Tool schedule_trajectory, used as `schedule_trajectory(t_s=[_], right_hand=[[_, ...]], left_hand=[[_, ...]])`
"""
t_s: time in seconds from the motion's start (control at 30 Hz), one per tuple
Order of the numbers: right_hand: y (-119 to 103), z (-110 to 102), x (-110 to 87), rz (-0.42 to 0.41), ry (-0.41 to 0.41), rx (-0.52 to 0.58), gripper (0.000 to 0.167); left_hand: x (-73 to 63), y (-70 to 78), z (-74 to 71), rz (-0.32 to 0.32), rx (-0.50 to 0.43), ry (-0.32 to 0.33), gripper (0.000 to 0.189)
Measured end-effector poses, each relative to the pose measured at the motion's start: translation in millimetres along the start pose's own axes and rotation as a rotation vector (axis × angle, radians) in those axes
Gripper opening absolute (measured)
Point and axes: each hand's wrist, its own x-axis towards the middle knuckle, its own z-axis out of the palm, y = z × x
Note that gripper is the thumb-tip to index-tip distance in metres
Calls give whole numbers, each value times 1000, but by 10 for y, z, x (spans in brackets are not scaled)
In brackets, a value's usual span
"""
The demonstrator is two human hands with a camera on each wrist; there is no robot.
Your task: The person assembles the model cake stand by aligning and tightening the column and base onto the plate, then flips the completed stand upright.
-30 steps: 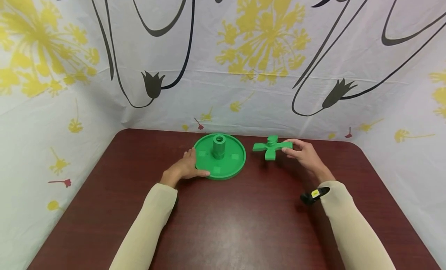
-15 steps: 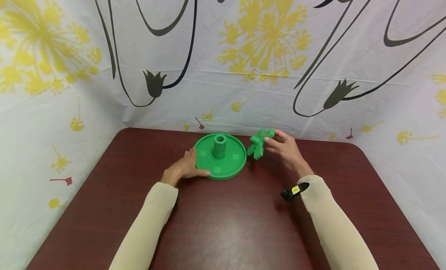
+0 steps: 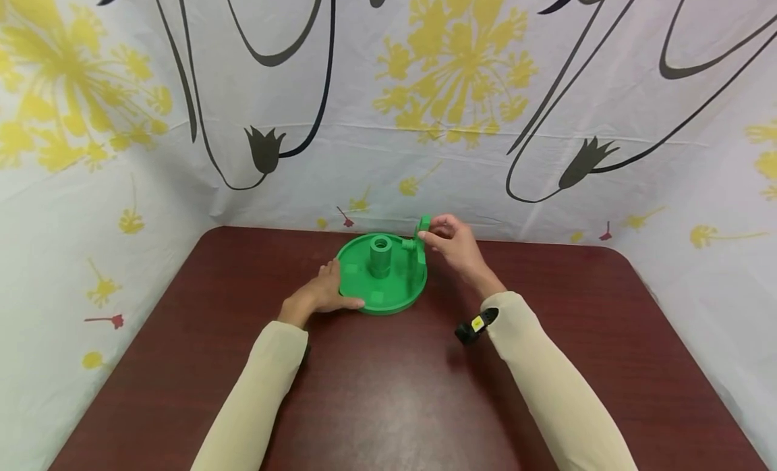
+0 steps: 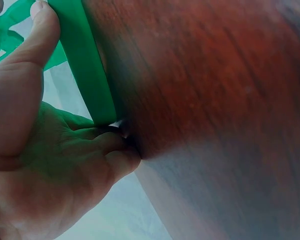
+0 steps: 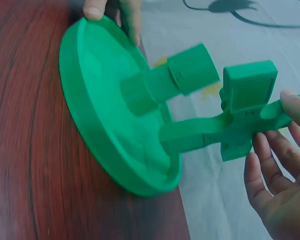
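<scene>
A green round base (image 3: 397, 290) with a raised rim lies flat near the back edge of the table. From its middle rises a hollow green post (image 3: 380, 260). My left hand (image 3: 320, 292) holds the base at its left side, thumb over the rim (image 4: 87, 65) and fingers along the outside. My right hand (image 3: 456, 250) pinches one arm of a green cross-shaped piece (image 5: 240, 125). That piece is turned on edge above the right part of the base, its short threaded stub (image 3: 409, 244) pointing left toward the post. In the right wrist view another arm overlaps the base's rim.
The dark red-brown table (image 3: 376, 390) stretches toward me. A white patterned cloth (image 3: 449, 194) hangs behind the base and along both sides. A black strap camera (image 3: 476, 326) sits on my right wrist, low over the table.
My right hand has carried the cross-shaped piece left, from beside the base to over its right part, tipping it from flat to upright. The left hand and base have stayed put.
</scene>
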Motion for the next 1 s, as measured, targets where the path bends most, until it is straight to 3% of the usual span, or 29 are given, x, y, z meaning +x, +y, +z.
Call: schedule_trajectory(t_s=[0.53, 0.73, 1.0], right_hand=[[-209, 407, 105, -221, -2, -157, 28], [-248, 439, 95, -236, -80, -287, 33], [-242, 457, 105, -259, -191, -369, 38]], left_hand=[[17, -11, 8, 12, 7, -5, 117], [34, -3, 17, -4, 3, 5, 117], [23, -10, -4, 0, 5, -15, 117]])
